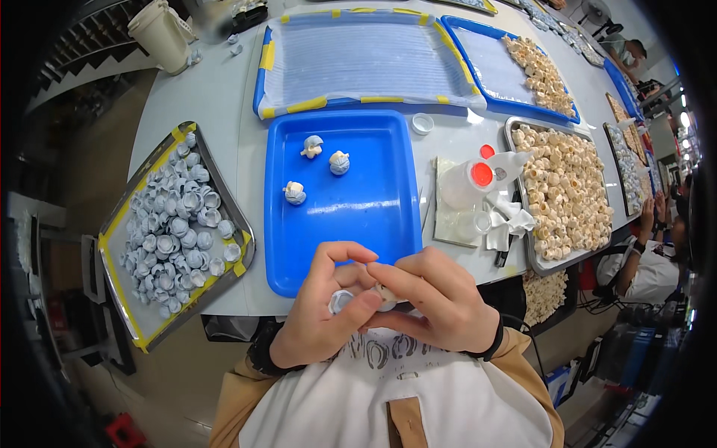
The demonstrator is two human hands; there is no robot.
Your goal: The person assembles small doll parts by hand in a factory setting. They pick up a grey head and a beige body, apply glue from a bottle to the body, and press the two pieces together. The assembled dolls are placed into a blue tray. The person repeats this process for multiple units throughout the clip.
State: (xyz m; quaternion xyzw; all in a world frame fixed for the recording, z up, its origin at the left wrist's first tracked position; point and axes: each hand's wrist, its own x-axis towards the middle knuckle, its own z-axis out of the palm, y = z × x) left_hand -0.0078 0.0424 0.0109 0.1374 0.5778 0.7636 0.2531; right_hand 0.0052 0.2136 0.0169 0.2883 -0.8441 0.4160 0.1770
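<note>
Close to my body, at the near edge of the blue tray (343, 246), my two hands meet with fingers curled. My left hand (328, 299) grips a small pale blue cup-shaped shell (340, 301) against its palm. Between the fingertips of both hands sits a small cream-coloured piece (385, 293), mostly covered by my right hand (437, 295), which pinches it. Further up in the blue tray lie three small rounded pieces, each part cream and part grey-blue: one (312, 146), another (339, 163) and a third (294, 193).
A taped tray (243, 216) of blue-grey shells stands left. At right, a metal tray (515, 138) holds cream pieces; beside it are a red-capped bottle (463, 187) and crumpled white tissue (508, 216). Behind lie a lined tray (366, 63) and another blue tray (478, 33). A person (650, 261) sits right.
</note>
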